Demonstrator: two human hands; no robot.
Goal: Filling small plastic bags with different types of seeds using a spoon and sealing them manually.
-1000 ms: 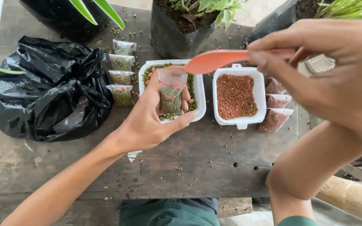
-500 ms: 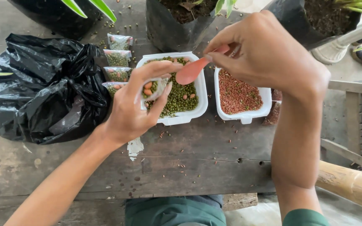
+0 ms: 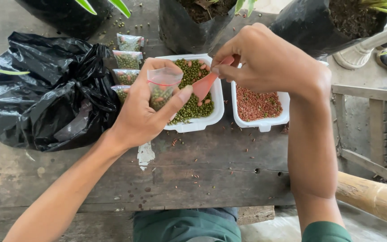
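The left hand (image 3: 146,112) was clamped on a small clear bag (image 3: 160,89), partly filled with green beans. The right hand (image 3: 265,60) pinched a red scoop (image 3: 204,85) just beside its mouth. Four filled packets (image 3: 126,60) lay beyond; the white tray (image 3: 218,110) remained well stocked.

"How many white trays do you count on the worktop (image 3: 211,179)?"

"Two: one tray of green beans (image 3: 218,101), one tray of reddish seeds (image 3: 265,124)."

"And the little filled packets?"

"Four in a row beside the black bag (image 3: 45,94): first (image 3: 130,42), second (image 3: 127,60), third (image 3: 125,76), fourth (image 3: 120,92). A fifth, the open packet (image 3: 161,89), is up off the wood."

"Spoons?"

"One pink spoon (image 3: 207,83)."

"Plant pots at the back?"

"Three black ones: left (image 3: 63,15), middle (image 3: 189,27), right (image 3: 332,27). Two hands, too: left hand (image 3: 146,112), right hand (image 3: 269,60)."
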